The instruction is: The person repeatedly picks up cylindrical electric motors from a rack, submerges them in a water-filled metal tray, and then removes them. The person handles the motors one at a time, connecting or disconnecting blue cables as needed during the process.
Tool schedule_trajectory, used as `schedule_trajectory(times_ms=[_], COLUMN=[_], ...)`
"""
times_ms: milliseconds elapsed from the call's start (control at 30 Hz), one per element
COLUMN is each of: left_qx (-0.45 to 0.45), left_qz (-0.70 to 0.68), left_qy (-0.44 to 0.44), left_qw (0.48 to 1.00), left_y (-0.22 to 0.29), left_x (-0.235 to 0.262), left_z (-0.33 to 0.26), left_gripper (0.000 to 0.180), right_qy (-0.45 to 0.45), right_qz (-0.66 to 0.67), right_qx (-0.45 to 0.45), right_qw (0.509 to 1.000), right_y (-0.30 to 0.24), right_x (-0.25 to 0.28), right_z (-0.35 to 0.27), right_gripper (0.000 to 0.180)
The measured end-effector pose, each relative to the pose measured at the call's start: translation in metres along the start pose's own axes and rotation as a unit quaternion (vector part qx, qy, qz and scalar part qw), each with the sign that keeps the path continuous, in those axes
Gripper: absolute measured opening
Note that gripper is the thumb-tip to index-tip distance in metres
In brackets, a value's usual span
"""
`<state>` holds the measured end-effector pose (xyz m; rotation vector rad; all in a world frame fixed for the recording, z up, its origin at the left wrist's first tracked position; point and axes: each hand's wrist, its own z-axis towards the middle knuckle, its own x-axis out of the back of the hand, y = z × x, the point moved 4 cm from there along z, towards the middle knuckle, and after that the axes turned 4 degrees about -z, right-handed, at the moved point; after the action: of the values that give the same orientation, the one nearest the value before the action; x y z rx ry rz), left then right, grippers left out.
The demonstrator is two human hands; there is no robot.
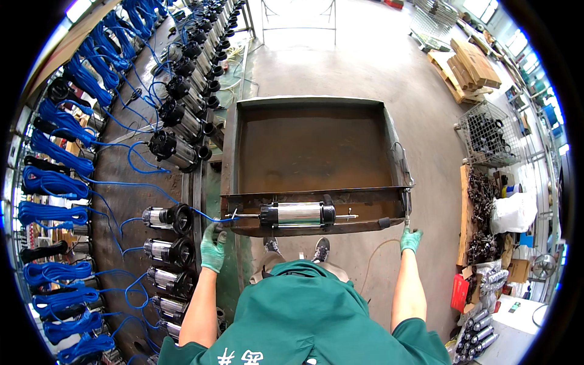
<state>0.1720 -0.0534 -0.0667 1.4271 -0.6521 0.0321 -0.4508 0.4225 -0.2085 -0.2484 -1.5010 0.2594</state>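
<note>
My left hand [213, 246], in a green glove, is just below a blue cable [204, 215] at the tank's left front corner; its thumb and fingers look apart. My right hand [411, 239], gloved too, is closed around the lower end of a slim metal fitting [407, 214] at the right front corner. A thin brown hose [376, 250] runs up to that hand. Between my hands a steel-and-black cylindrical pump [299, 215] lies sideways in the front trough of a metal tank [233, 164]. Metal rods line up with both its ends, the right one being a short rod [347, 216].
Brownish water [316, 146] fills the tank behind the trough. Left stands a long bench [121, 176] with several pumps [176, 152] and coiled blue cables [55, 182]. At right are a wire cage [488, 135], a pallet of cardboard [471, 67] and a red bin [460, 293].
</note>
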Motion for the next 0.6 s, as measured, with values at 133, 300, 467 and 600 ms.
schedule_trajectory(times_ms=[133,300,467,600], left_qx=[0.049,0.032,-0.005,-0.040], left_qz=[-0.006,-0.113,-0.178,-0.208], left_qy=[-0.043,-0.083,-0.098,-0.110], left_qw=[0.998,0.990,0.979,0.971], left_y=[0.008,0.058,0.144,0.210], left_x=[-0.017,-0.055,-0.079,-0.109], left_z=[-0.030,-0.014,-0.002,0.002], left_gripper=[0.042,0.042,0.038,0.053], right_qy=[-0.323,-0.492,-0.501,-0.568], right_qz=[0.186,0.539,0.527,0.357], right_qx=[-0.107,-0.228,-0.008,0.261], right_qw=[0.922,0.645,0.687,0.694], right_y=[-0.080,-0.128,-0.245,-0.319], right_x=[0.023,0.040,0.132,0.159], right_z=[-0.022,-0.034,-0.148,-0.240], right_gripper=[0.042,0.035,0.022,0.025])
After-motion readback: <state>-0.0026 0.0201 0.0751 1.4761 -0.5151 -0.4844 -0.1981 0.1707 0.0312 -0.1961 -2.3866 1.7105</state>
